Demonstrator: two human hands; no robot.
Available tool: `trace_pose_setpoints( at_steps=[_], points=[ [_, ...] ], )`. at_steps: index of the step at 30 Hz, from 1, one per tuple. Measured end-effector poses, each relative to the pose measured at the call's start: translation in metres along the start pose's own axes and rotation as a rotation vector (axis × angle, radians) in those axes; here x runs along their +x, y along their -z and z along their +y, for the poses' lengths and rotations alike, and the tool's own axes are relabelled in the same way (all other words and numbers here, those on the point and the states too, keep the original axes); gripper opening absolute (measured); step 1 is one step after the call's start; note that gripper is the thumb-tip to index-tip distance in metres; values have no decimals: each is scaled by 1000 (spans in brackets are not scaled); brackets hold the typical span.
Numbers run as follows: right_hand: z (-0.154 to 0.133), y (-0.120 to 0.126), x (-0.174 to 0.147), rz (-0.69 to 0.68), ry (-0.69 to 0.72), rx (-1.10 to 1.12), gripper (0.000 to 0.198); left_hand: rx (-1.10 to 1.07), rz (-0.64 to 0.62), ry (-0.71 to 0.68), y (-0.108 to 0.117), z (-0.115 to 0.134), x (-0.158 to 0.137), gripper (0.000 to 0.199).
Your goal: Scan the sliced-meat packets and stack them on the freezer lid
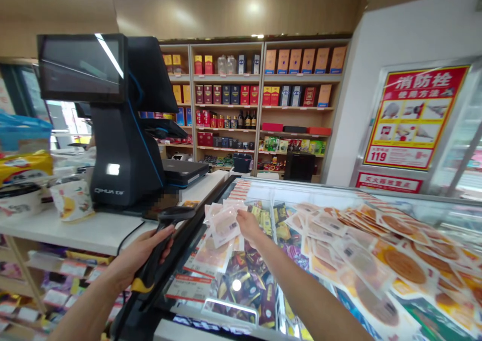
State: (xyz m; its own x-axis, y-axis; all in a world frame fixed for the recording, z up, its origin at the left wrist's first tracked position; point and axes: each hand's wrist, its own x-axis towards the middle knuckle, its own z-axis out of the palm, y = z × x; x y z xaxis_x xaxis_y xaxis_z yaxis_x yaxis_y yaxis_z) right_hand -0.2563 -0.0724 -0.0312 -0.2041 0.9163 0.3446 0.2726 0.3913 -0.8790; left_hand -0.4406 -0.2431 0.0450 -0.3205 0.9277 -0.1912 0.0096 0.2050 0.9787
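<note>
My left hand (145,249) is wrapped round the black handle of a barcode scanner (161,240) with a yellow-tipped base. The scanner's head tilts toward the packets on my right. My right hand (248,227) pinches the edge of some flat clear packets (225,224) with pale contents and a small printed barcode. They are held above the glass top of a display freezer (241,308). To the right, many similar flat packets (361,253) lie in an overlapping heap, some showing round brown pictures.
A black checkout terminal (113,145) stands on the white counter (109,235) at left, beside a white pouch (71,199) and a tub (18,203). Shelves of boxed goods (226,95) line the back. A red and yellow poster (416,117) hangs at right.
</note>
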Motion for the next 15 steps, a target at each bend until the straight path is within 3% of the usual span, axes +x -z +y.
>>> trace_pose_setpoints(
  at_steps=[3,6,12,15],
  points=[
    [-2,15,-3,3,20,-67,25,-17,-22,11,-6,-1,4,34],
    [1,46,0,92,39,-171,23,-15,-58,0,-21,0,4,35],
    [25,163,6,322,-5,-339,29,10,-134,-87,-58,6,4,34],
    [43,226,-3,443,-106,-639,27,38,-208,-95,-72,6,6,35]
  ],
)
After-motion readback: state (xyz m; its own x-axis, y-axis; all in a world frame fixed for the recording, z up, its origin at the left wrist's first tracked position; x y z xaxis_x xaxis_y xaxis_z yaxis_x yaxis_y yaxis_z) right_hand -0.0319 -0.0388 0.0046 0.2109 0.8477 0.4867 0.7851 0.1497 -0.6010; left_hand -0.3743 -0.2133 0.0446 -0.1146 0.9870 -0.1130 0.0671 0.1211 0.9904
